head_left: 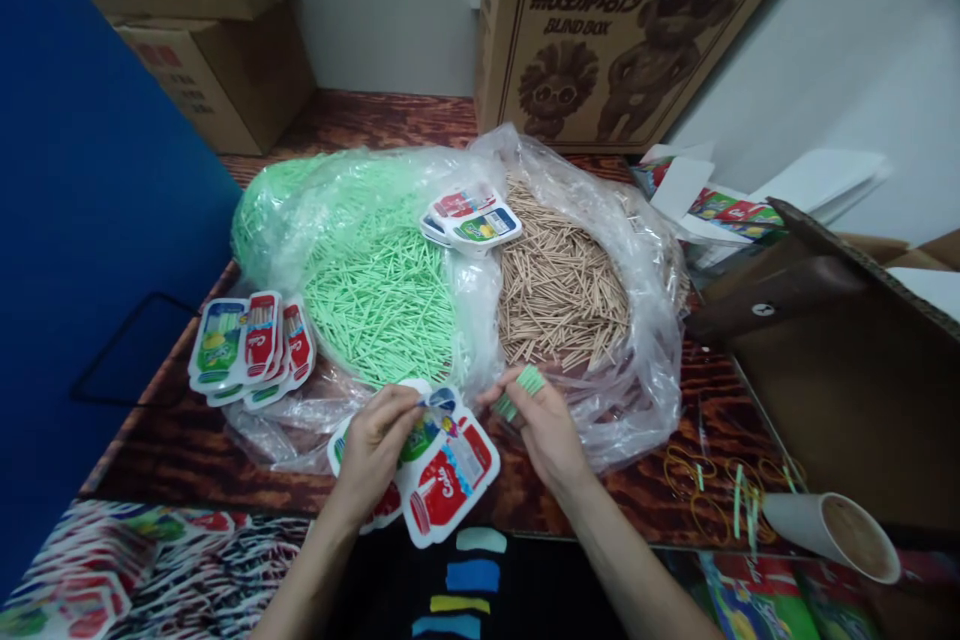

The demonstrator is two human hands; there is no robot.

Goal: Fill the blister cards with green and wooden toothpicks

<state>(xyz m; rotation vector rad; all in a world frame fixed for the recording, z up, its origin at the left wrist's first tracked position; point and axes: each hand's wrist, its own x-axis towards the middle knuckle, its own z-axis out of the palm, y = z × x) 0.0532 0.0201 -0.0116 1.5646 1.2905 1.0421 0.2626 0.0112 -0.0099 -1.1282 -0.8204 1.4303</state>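
Note:
My left hand (379, 435) is closed on a few flat, bottle-shaped candy packs (454, 480), printed red "Cola" and green, fanned out over the table's front edge. In my right hand (551, 425), a short bundle of pale green sticks (531, 379) is gripped between the fingers, just right of the packs. Behind my hands lies a plastic bag of green sticks (382, 305). Beside it on the right is a bag of tan sticks (562, 295). More packs (476, 218) rest on the plastic between the two heaps.
Several filled packs (259, 350) lie at the left. A paper cup (832, 530) lies on its side at the right, near rubber bands (697, 510) and loose green sticks. An open carton (840, 370) stands at the right; a large "Blind Box" carton (592, 50) is behind.

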